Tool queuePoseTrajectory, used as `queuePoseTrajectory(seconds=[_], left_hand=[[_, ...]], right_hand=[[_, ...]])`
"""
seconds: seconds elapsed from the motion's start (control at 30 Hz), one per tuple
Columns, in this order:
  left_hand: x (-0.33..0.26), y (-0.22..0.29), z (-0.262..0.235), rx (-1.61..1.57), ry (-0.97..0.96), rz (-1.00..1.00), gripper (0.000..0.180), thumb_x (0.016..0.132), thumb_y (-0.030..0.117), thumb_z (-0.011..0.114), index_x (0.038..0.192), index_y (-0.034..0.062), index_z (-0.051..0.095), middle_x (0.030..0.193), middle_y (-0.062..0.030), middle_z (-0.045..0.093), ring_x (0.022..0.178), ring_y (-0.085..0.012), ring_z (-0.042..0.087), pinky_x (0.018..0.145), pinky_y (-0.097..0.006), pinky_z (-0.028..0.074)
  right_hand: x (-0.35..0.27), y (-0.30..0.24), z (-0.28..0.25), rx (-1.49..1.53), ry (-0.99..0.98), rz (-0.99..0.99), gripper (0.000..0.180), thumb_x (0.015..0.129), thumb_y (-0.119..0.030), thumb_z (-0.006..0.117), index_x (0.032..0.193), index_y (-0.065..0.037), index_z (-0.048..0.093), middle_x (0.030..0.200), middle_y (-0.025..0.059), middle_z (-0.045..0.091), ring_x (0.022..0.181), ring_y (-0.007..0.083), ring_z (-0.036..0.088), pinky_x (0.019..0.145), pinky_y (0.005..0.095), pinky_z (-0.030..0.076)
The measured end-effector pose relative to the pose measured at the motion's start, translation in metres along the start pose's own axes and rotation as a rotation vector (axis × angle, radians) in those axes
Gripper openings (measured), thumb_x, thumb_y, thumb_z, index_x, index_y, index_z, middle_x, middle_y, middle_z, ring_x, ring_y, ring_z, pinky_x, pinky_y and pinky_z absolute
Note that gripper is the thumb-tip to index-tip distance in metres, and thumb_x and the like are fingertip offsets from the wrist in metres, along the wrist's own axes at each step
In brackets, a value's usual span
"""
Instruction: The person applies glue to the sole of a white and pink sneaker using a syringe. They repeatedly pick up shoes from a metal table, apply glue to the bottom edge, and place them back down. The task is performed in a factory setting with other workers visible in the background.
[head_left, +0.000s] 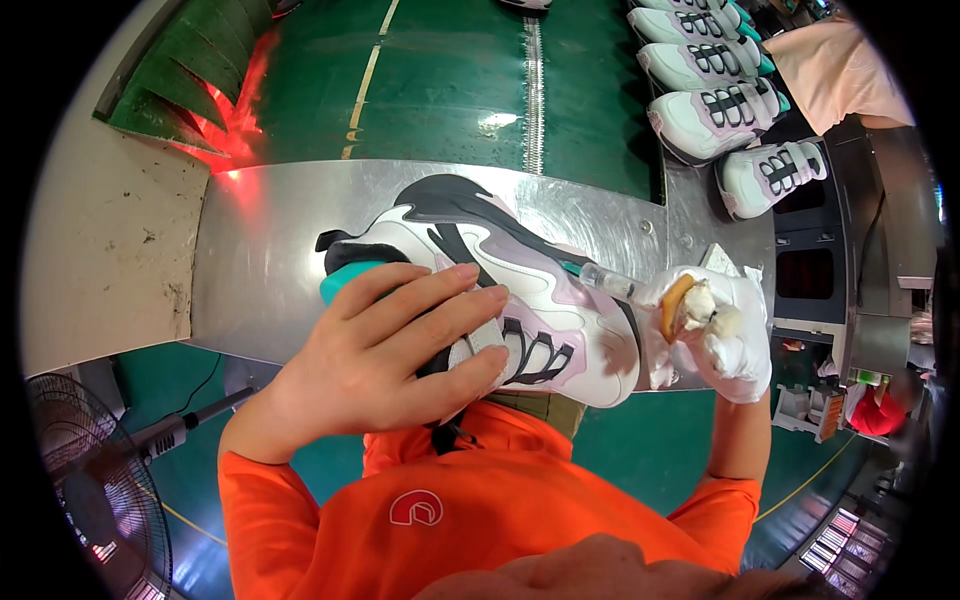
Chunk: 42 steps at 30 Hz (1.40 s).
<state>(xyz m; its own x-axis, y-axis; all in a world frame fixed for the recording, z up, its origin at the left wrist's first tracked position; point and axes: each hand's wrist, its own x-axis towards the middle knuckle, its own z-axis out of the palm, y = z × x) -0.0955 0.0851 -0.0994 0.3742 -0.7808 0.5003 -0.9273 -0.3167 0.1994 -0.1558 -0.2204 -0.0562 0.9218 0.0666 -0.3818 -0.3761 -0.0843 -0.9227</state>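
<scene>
A white, lilac and black sneaker [535, 275] lies on its side on the metal ledge, its toe to the right and its laces toward me. My bare left hand [385, 355] grips it around the heel and tongue, with the fingers laid across its side. In a white glove, my right hand [735, 340] is closed around a clear syringe [612, 283]. The syringe's teal tip reaches the line between the sneaker's upper and sole. A tan ring or band and whitish finger covers show on the gloved fingers.
Beyond the metal ledge [260, 290] runs a green conveyor belt [440, 90]. Several similar sneakers [720, 110] stand in a row at the far right. Red light glows near green flaps [190, 85] on the left. A fan [95, 490] stands at lower left.
</scene>
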Motion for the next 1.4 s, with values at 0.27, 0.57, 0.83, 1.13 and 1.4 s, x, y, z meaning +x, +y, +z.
queuePoseTrajectory(seconds=[0.27, 0.57, 0.83, 1.13, 1.4], left_hand=[[-0.002, 0.003, 0.001, -0.003, 0.014, -0.021, 0.027, 0.080, 0.021, 0.074, 0.103, 0.0221, 0.061, 0.120, -0.0047, 0.068, 0.113, -0.0258, 0.064, 0.091, -0.038, 0.048], [0.002, 0.002, 0.001, 0.007, 0.021, 0.009, 0.021, 0.074, 0.016, 0.072, 0.095, 0.0192, 0.068, 0.116, -0.0056, 0.069, 0.109, -0.0246, 0.064, 0.089, -0.036, 0.049], [0.007, 0.006, -0.004, 0.034, -0.013, 0.023, 0.023, 0.072, 0.018, 0.075, 0.093, 0.0141, 0.067, 0.114, -0.0091, 0.069, 0.107, -0.0283, 0.065, 0.086, -0.037, 0.048], [0.006, 0.021, -0.006, 0.107, -0.049, -0.001, 0.024, 0.075, 0.026, 0.075, 0.094, 0.0127, 0.067, 0.116, -0.0110, 0.069, 0.105, -0.0297, 0.065, 0.077, -0.035, 0.045], [-0.015, 0.052, 0.009, 0.261, -0.004, -0.063, 0.035, 0.082, 0.033, 0.070, 0.110, 0.0157, 0.059, 0.115, -0.0127, 0.069, 0.102, -0.0322, 0.066, 0.078, -0.035, 0.042]], right_hand=[[-0.016, 0.008, -0.010, 0.002, -0.015, 0.013, 0.050, 0.064, -0.025, 0.071, 0.104, 0.006, 0.068, 0.075, 0.0060, 0.065, 0.060, 0.0131, 0.064, 0.053, 0.0231, 0.051], [-0.034, 0.028, -0.019, 0.179, 0.026, -0.043, 0.071, 0.063, -0.046, 0.083, 0.105, 0.008, 0.065, 0.073, 0.0108, 0.065, 0.059, 0.0185, 0.066, 0.052, 0.0275, 0.054], [-0.049, 0.053, -0.024, 0.314, 0.013, -0.182, 0.067, 0.070, -0.042, 0.082, 0.103, 0.013, 0.061, 0.071, 0.0166, 0.064, 0.056, 0.0226, 0.064, 0.048, 0.0295, 0.052], [-0.064, 0.098, -0.025, 0.521, 0.084, -0.317, 0.082, 0.065, -0.046, 0.087, 0.106, 0.018, 0.057, 0.067, 0.0232, 0.061, 0.048, 0.0297, 0.059, 0.040, 0.0356, 0.047], [-0.071, 0.149, -0.025, 0.709, 0.101, -0.401, 0.069, 0.066, -0.038, 0.086, 0.102, 0.015, 0.059, 0.079, 0.0253, 0.064, 0.052, 0.0309, 0.060, 0.047, 0.0384, 0.051]])
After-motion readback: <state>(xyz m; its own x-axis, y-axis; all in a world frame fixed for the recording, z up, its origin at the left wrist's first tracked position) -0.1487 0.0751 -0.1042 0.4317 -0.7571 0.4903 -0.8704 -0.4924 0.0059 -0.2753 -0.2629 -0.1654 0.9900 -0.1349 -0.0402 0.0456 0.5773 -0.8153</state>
